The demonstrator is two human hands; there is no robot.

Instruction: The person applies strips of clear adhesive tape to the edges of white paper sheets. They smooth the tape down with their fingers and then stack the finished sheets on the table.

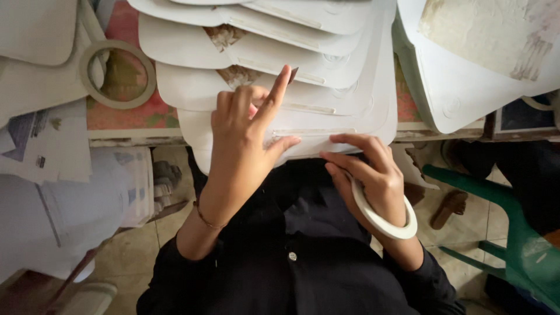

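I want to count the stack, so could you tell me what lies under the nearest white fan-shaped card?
The nearest card overlaps more white cards fanned beyond it; its lower edge overhangs the table edge. What lies directly beneath is covered.

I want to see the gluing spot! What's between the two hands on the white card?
In the head view, a thin strip of tape runs along the white card from the left hand to the right hand.

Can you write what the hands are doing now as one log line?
left hand: pressing strip on white fan sheet | right hand: fingertips on sheet, tape roll around it
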